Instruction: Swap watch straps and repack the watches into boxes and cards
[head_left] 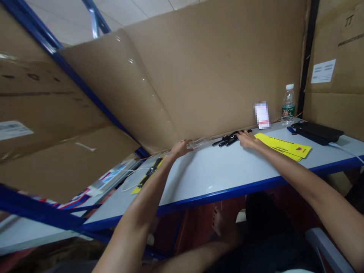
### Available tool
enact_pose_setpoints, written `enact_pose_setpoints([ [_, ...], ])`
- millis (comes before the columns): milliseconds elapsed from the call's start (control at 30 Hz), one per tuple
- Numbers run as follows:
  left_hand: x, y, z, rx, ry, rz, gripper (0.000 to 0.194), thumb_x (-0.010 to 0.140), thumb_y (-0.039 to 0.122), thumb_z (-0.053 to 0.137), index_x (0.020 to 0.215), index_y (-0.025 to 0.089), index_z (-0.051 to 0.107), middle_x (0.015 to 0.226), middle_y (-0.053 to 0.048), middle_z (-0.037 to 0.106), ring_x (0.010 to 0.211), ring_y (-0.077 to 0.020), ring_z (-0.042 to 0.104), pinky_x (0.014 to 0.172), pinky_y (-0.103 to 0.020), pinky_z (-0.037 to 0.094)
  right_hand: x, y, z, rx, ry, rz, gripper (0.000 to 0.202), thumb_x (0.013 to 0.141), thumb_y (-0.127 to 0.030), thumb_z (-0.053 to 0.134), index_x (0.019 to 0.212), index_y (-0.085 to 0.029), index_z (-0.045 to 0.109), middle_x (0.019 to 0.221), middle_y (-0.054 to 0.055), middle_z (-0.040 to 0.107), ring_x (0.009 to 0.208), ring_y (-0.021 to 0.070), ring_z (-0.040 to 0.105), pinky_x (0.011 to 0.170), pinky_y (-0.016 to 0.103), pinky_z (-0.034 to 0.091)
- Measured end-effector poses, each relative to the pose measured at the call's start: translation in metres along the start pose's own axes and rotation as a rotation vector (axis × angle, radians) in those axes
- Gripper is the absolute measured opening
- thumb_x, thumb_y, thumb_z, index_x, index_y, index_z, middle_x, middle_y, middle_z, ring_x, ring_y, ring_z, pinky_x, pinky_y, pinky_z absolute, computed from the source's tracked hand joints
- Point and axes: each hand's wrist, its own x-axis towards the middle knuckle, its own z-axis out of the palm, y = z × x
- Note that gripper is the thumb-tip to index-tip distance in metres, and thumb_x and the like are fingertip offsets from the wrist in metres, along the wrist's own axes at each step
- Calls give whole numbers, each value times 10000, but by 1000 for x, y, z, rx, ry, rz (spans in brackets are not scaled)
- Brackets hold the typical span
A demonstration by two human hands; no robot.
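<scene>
My left hand (181, 148) is at the back of the white tabletop, its fingers curled at the near end of a crumpled clear plastic bag (200, 143). Farther right, my right hand (247, 140) lies over a pile of slim black objects (227, 140), with its fingers apart and touching them. Their exact kind is too small to make out. Beside that hand, flat yellow printed cards (287, 147) overlap on the table. Next to my left forearm lies another yellow card with a black item on it (150, 172), partly hidden by the arm.
A water bottle (288, 106) stands at the back right, near a black flat device (318, 131) with a white cable. A blurred upright card (262, 115) leans by the cardboard wall (222, 76). Blue edging (227, 194) runs along the table's front. A blue post slants at left.
</scene>
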Motion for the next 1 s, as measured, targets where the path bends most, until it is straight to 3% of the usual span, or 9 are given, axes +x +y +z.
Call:
enact_pose_setpoints([
  [233,-33,3,-55,44,176,-126,652,933,633,545,1426,208,574,1334,-145,636,1207,-336,601,984,-394,479,-2,-7,13,-19,100,-72,430,908,-2,446,1276,-64,660,1275,252,658,1230,351,572,991,438,467],
  [333,-49,19,-77,33,225,-112,649,941,643,527,1424,212,569,1308,-130,628,1198,-319,596,987,-380,476,-15,-21,10,-40,114,-139,426,891,23,440,1225,-73,686,1243,244,668,1190,345,601,936,420,492],
  [433,-67,44,-88,-26,277,-44,646,950,643,528,1427,209,563,1303,-123,616,1183,-306,602,998,-372,470,-32,-40,8,-16,127,-222,352,909,-18,469,1159,-84,707,1212,233,679,1135,323,636,878,382,506],
  [600,-93,100,-86,-239,284,117,590,942,596,592,1395,218,574,1282,-111,623,1167,-288,614,1019,-382,468,-49,-49,4,288,93,-347,220,891,-205,672,1086,-131,743,1128,160,741,1029,268,691,835,310,503],
  [667,-99,122,-82,-340,282,174,594,929,576,625,1399,219,561,1253,-109,635,1142,-282,625,1000,-389,478,-49,-37,-3,456,57,-323,184,865,-197,702,1027,-137,763,1052,118,773,978,234,707,819,276,501],
  [733,-101,141,-75,-424,253,236,627,908,563,661,1420,223,536,1236,-107,640,1107,-271,639,969,-388,493,-50,-18,-12,561,119,-232,141,876,-173,669,962,-136,774,992,97,787,931,214,717,813,267,500],
  [833,-99,162,-63,-477,165,338,676,884,524,701,1447,202,511,1251,-126,634,1104,-274,645,960,-389,503,-54,12,-21,583,273,-92,152,893,-172,622,905,-145,772,941,84,790,876,209,718,797,282,503],
  [1000,-85,185,-46,-433,65,438,662,888,494,697,1447,182,530,1298,-161,611,1149,-302,628,992,-406,490,-60,31,-21,430,318,8,175,869,-157,625,977,-171,762,990,78,785,931,221,709,826,307,512],
])
